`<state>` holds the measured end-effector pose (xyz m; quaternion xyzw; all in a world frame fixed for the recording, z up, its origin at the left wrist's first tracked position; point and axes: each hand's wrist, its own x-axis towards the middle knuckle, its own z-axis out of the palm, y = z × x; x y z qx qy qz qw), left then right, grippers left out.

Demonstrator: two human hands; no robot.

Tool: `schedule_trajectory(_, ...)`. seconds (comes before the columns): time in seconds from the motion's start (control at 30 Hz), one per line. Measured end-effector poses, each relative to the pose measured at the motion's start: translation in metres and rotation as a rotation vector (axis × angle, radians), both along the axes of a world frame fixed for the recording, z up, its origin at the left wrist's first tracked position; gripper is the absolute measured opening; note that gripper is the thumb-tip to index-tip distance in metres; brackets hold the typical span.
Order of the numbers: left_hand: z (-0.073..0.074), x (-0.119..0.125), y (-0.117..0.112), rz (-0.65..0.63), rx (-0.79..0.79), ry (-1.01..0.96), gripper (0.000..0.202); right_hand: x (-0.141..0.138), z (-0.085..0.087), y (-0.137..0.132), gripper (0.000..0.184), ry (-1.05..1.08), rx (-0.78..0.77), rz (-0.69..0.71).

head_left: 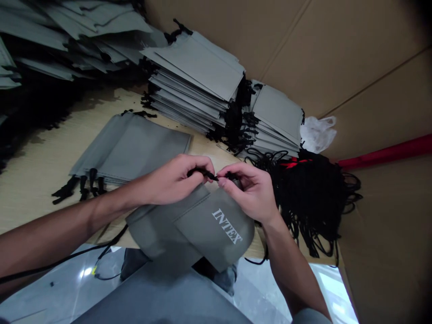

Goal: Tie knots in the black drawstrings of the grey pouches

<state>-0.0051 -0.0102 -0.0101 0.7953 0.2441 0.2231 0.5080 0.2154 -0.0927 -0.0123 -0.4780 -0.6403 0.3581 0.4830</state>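
Grey fabric bags point(101, 20) lie heaped at the far left of a pale tabletop point(37, 139), their edges uneven enough that a nudge could start a slide. Nearer, a flat, overlapping row of bags point(135, 144) shows its knotted black ends point(92, 180) beside the left forearm, where a careless sweep might drag them askew.

At center, the left hand point(172, 182) has its fingers closed in a pinch on a black cord point(208, 174); beneath, a bag marked INTEX point(216, 225) sags over the table's front edge and could slip lapward if the cord came free. Behind it, a tall stack point(202, 67) leans unevenly, liable to topple if bumped. The fingers of the right hand point(253, 191) meet thumb to forefinger at the cord's tip, a small hold that a loose pinch would likely lose.

Farther right stand a shorter stack point(278, 105) and a tangle of black cords point(310, 198), whose loops, close by the right forearm, could snag. A white plastic bag point(317, 132) and a red strip point(388, 153) lie beyond.
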Motion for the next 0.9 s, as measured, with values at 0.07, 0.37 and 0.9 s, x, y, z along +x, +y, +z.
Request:
schedule_trajectory(0.07, -0.0007, 0.0003, -0.0007, 0.02, 0.022, 0.043, 0.026, -0.0021, 0.0016, -0.0009, 0.014, -0.018, 0.016, 0.009)
schedule_trajectory(0.37, 0.0033, 0.0001, -0.0038, -0.042, 0.154, 0.064, 0.027, -0.0086, -0.0032, -0.0034, 0.013, -0.108, 0.067, -0.053)
schedule_trajectory(0.9, -0.0028, -0.0015, -0.002, 0.116, 0.044, -0.114, 0.015, -0.0008, -0.003, -0.0013, 0.013, -0.028, -0.003, -0.037)
